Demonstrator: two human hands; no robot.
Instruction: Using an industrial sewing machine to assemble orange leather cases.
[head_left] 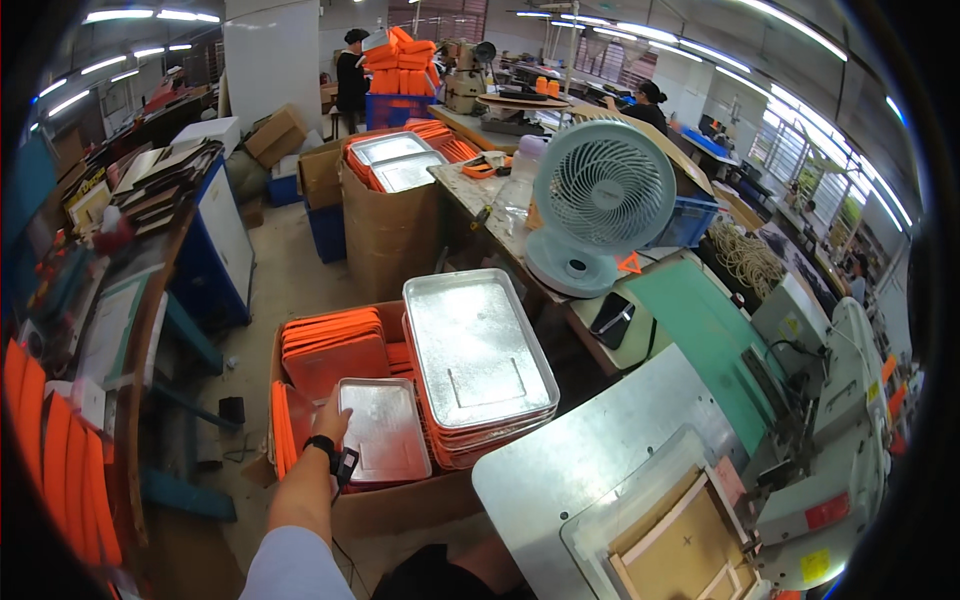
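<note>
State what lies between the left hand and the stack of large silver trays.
In the head view, a small silver tray lies between the left hand and the large trays.

The small tray (385, 435) and large tray (475, 345) are silver, the stacked pieces (335, 345) bright orange, the carton (400, 510) brown, the fan (570, 262) pale aqua, the wristband (320, 443) black.

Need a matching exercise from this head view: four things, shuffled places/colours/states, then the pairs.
1. Left hand
2. Fan
3. Phone
4. Large tray

A. dark, lying flat
B. silvery, topping a stack
C. at the left edge of the small tray
D. pale, round-headed, standing upright

Pairs: 1-C, 2-D, 3-A, 4-B
</note>
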